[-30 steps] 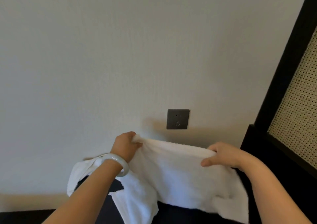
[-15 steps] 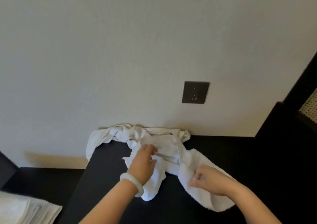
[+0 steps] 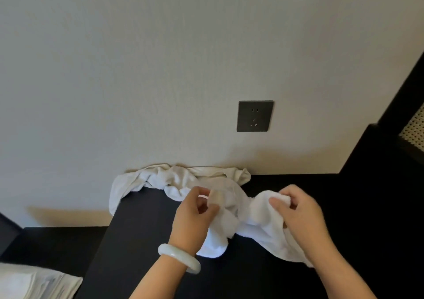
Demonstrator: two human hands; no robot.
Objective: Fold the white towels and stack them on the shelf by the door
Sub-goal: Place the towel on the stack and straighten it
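While my right hand [image 3: 302, 218] clamps its curled fingers round a bunched fold of the white towel [image 3: 261, 218], my left hand [image 3: 195, 220] hovers just beside it with fingers curled. Motion blur hides whether the left hand pinches any cloth, so I cannot tell. The hands are apart, and a twisted run of towel bridges the gap between them.

The towel lies crumpled on a black table [image 3: 142, 241]. From the right hand it trails toward me under the wrist. From the left hand a lobe sags toward me, next to a pale bangle [image 3: 179, 258] on that wrist. Beyond the hands, more white cloth is heaped along the foot of the wall [image 3: 160, 69]. I cannot tell whether that heap is the same towel or another. Its left end droops over the table's left edge.

That left edge runs diagonally from the wall toward me, with a lower dark surface beside it. A stack [image 3: 34, 282] of folded white cloth sits at the bottom left corner, well apart from the hands. A dark socket [image 3: 255, 116] is set in the wall above the heap. At far right a black panel [image 3: 378, 161] rises beside the table, with woven cane showing at the frame's edge. Bare tabletop lies between the left edge and my left forearm, and between the right hand and the wall.
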